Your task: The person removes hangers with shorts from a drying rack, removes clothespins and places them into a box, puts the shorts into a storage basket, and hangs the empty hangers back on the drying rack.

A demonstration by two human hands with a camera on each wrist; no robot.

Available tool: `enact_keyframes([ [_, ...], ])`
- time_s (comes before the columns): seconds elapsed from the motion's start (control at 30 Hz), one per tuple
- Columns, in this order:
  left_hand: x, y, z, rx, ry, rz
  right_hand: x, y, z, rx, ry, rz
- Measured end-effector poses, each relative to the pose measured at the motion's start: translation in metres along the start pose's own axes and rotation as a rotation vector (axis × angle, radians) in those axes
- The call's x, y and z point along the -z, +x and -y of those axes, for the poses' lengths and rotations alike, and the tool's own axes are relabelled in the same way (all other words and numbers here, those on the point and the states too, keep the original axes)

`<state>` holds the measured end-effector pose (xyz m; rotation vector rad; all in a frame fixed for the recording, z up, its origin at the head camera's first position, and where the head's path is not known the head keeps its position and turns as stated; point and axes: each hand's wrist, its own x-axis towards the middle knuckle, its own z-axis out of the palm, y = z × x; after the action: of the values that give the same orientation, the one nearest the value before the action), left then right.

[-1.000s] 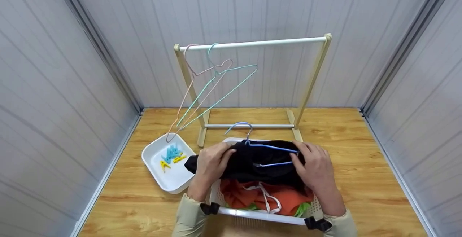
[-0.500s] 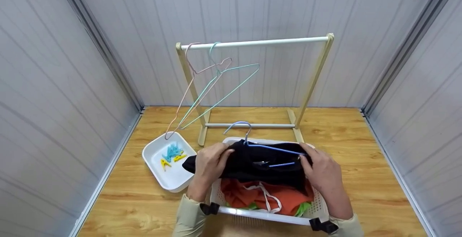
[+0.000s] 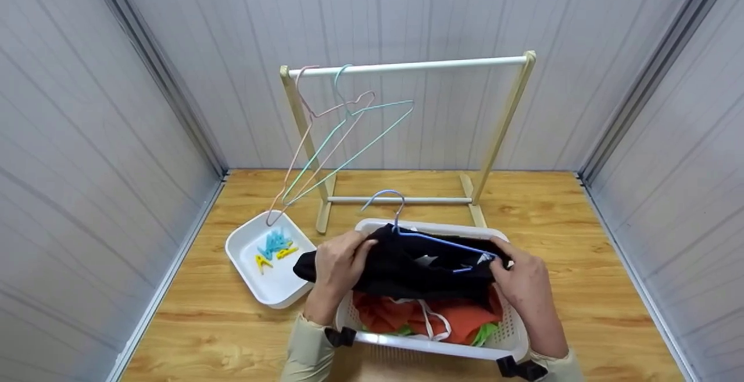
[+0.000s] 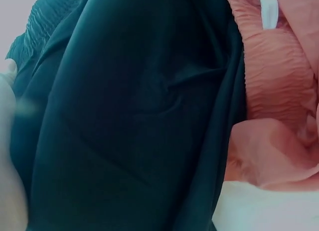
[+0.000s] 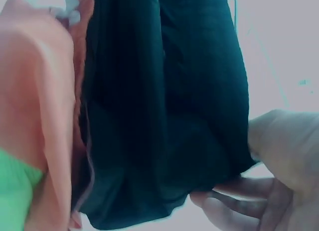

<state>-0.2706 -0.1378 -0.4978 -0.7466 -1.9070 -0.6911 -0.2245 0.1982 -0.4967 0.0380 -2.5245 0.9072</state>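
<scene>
A black garment (image 3: 430, 280) with a gathered band (image 4: 52, 22) is spread over a blue wire hanger (image 3: 433, 238), whose hook stands up at the top. The left hand (image 3: 340, 263) pinches the garment's upper left edge, near the base of the hook. At the upper right edge the right hand (image 3: 523, 274) holds the cloth by the hanger's right end, its fingers (image 5: 239, 191) curled at the cloth's edge. Part of the hanger's lower bar is hidden inside the garment. Beneath lies an orange garment (image 3: 459, 312) with a white drawstring (image 3: 430, 315).
The white basket (image 3: 430, 350) under the hands also holds bright green cloth (image 3: 485, 334). Behind stands a rack (image 3: 442, 65) bearing a pink hanger (image 3: 290, 161) and a mint hanger (image 3: 372, 143). To the left, a white tray (image 3: 256, 286) contains blue and yellow clothespins (image 3: 275, 244).
The right hand has moved rightward with the garment's edge, drawing cloth over the hanger's right end. Less of the lower bar shows now. The left hand has stayed nearly in place.
</scene>
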Motion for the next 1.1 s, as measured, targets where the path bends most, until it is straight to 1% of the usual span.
enact_keyframes([
  [0.1,0.000,0.000,-0.001,0.009,-0.001,-0.018,0.004,0.001,0.002,-0.097,0.061,-0.011],
  [0.2,0.000,0.003,-0.003,0.024,-0.020,-0.026,0.014,0.003,0.004,-0.175,0.112,0.026],
  [0.37,-0.002,0.009,-0.005,0.030,-0.055,-0.022,0.024,0.011,0.004,-0.287,0.268,0.179],
  [0.47,-0.002,0.009,-0.006,0.021,-0.068,-0.028,0.025,0.012,0.000,-0.375,0.363,0.279],
  [0.57,-0.004,0.009,-0.007,0.033,-0.079,-0.026,0.022,0.008,-0.005,-0.440,0.416,0.348],
  [0.7,-0.007,0.009,-0.010,0.042,-0.107,-0.015,0.016,0.002,-0.010,-0.456,0.419,0.418],
  [0.77,-0.009,0.009,-0.012,0.038,-0.138,-0.012,0.013,-0.002,-0.012,-0.441,0.402,0.438],
  [0.87,-0.011,0.012,-0.015,0.058,-0.223,-0.028,0.006,-0.006,-0.014,-0.401,0.334,0.434],
  [0.97,-0.012,0.016,-0.016,0.085,-0.303,-0.061,-0.002,-0.008,-0.016,-0.357,0.256,0.460],
  [1.0,-0.012,0.018,-0.018,0.087,-0.321,-0.067,-0.003,-0.008,-0.016,-0.343,0.225,0.470],
  [1.1,-0.012,0.021,-0.019,0.069,-0.325,-0.054,-0.004,-0.010,-0.018,-0.329,0.175,0.499],
])
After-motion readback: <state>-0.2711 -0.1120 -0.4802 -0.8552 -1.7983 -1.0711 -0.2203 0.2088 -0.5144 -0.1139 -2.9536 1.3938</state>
